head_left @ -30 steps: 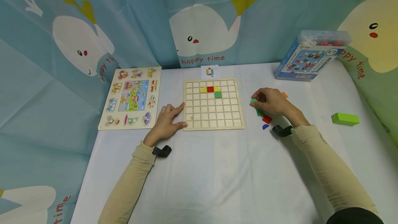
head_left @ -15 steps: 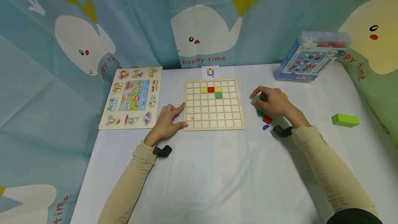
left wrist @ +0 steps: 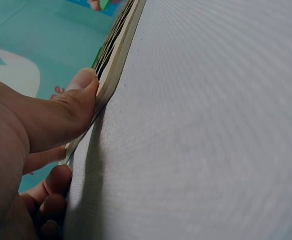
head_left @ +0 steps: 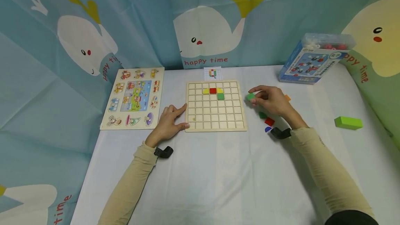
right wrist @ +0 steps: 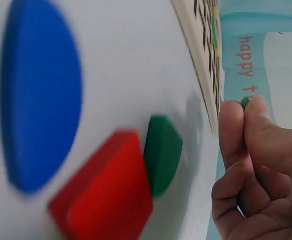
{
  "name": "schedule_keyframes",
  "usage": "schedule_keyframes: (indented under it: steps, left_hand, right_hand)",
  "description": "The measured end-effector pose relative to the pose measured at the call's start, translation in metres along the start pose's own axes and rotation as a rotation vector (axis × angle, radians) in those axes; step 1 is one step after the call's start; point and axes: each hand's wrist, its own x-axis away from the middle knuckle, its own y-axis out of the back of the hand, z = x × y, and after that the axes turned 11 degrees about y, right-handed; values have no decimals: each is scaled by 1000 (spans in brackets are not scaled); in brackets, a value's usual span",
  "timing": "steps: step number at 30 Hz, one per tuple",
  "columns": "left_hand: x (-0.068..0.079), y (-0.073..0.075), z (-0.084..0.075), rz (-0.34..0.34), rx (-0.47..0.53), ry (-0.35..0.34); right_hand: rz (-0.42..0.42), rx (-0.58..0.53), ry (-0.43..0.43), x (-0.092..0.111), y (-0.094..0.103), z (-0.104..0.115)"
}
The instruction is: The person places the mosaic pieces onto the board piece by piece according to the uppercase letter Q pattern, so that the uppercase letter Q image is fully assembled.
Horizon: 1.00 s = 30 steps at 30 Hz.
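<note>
Pinching green block [head_left: 250, 96] at tips of right grip [head_left: 271, 99];
touching gridded board [head_left: 215, 112] with left grip [head_left: 169, 121], thumb outstretched

I count four tiles on one pale wooden grid board [head_left: 215, 113]: two yellow tiles [head_left: 206, 91], one red square [head_left: 213, 91], one green square [head_left: 221, 96]. My right hand [head_left: 271, 100] pinches one green piece [head_left: 250, 97]. Toward four o'clock from the board: one dark green piece [head_left: 263, 115], one loose red piece [head_left: 269, 122], one blue half-round [head_left: 268, 129].
</note>
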Motion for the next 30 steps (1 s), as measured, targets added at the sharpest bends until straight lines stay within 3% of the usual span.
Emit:
schedule_keyframes:
  steps: [10,15,23,30]
  left_hand:
    - [0,0,1,-1,-20,-11]
    - [0,-1,2,-5,-24,-8]
    - [0,-1,3,-6,-16,-22]
    - [-2,0,3,1,-23,-17]
  right_hand:
    - [-8,-189,-26,-11,-16,9]
    - [-36,-186,-5,-20,-25,11]
    - [-17,-210,58,-32,-38,12]
    - [-3,-231,64,-41,-46,16]
